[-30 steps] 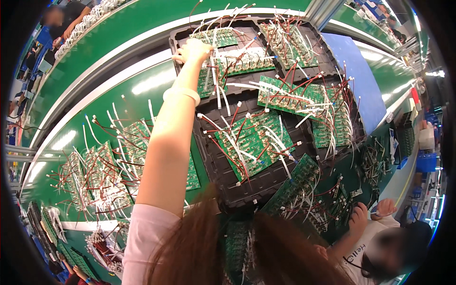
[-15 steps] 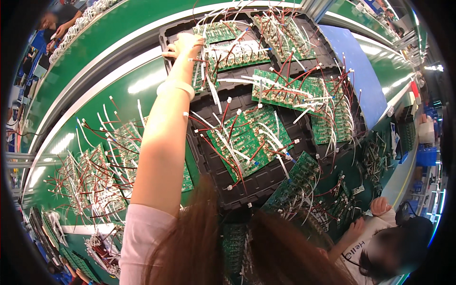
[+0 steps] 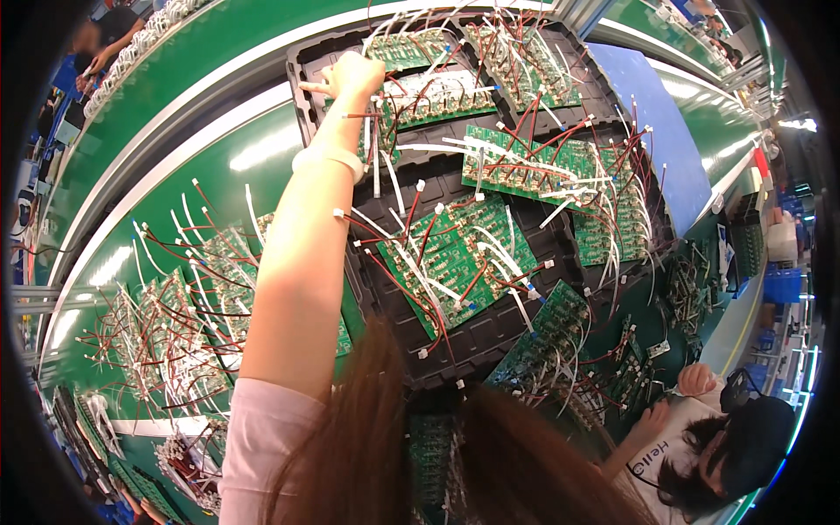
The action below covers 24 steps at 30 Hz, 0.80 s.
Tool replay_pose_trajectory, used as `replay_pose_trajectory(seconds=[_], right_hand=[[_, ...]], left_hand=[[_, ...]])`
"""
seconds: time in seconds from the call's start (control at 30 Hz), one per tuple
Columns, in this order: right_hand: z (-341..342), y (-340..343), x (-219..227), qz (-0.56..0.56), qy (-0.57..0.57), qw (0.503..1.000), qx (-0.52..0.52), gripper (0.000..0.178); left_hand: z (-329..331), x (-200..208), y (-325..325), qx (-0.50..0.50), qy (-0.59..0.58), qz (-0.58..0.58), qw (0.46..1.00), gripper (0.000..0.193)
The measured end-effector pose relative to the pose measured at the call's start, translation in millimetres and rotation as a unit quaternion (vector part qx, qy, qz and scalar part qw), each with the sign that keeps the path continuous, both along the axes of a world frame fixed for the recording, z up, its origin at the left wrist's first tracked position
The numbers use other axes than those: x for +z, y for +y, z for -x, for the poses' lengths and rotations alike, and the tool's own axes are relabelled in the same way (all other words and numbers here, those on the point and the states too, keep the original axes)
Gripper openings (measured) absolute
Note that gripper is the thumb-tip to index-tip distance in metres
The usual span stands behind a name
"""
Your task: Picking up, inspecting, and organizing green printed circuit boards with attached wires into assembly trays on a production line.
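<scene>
My left hand [image 3: 353, 77] reaches to the far left corner of the black compartment tray [image 3: 306, 66]. Its fingers are mostly curled, with one sticking out to the left. The thumb side is closed at the left edge of a green circuit board [image 3: 393, 140] with white and red-brown wires; the fingertips are partly hidden. Just right of the hand lie a wired board [image 3: 455, 103] and, behind it, another board [image 3: 404, 49]. Nearer, a circuit board [image 3: 464, 254] rests at an angle in the front compartment. No part of my right hand shows.
Several wired boards [image 3: 166, 332] stand on the green table to the left. A blue panel [image 3: 656, 131] lies right of the tray. One more board [image 3: 551, 337] leans at its near edge. A co-worker's hand [image 3: 652, 422] is at lower right. Long hair [image 3: 367, 437] covers the near middle.
My left hand has shifted slightly right, and its spread fingers have curled in at the board's edge. The co-worker's head has moved a little.
</scene>
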State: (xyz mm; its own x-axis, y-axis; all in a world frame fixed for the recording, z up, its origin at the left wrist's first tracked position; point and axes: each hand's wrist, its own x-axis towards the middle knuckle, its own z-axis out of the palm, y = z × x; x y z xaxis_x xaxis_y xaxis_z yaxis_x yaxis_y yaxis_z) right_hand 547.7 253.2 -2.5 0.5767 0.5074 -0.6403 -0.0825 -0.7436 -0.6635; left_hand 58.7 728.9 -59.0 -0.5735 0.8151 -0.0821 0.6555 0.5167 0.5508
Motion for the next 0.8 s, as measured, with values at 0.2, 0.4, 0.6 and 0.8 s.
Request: replay_pose_trajectory(seconds=[0.2,0.4,0.6,0.8], right_hand=[[-9.2,-4.4,-1.7,-0.001,-0.012,1.000,-0.007,0.020],[-9.2,-3.7,-5.3,0.003,-0.007,1.000,-0.001,0.021],[-12.6,-3.1,-5.3,0.003,-0.013,1.000,-0.003,0.021],[-9.7,-0.3,-10.7,0.002,0.009,1.000,0.009,0.022]], left_hand=[[-27.4,8.4,-1.5,-0.037,-0.138,-0.068,0.987,0.030],[-4.4,-17.8,24.3,0.007,-0.246,-0.050,0.968,0.039],[-56.4,17.6,-7.9,0.101,-0.151,-0.202,0.962,0.019],[-22.0,49.1,-23.9,0.094,-0.120,-0.420,0.895,0.010]])
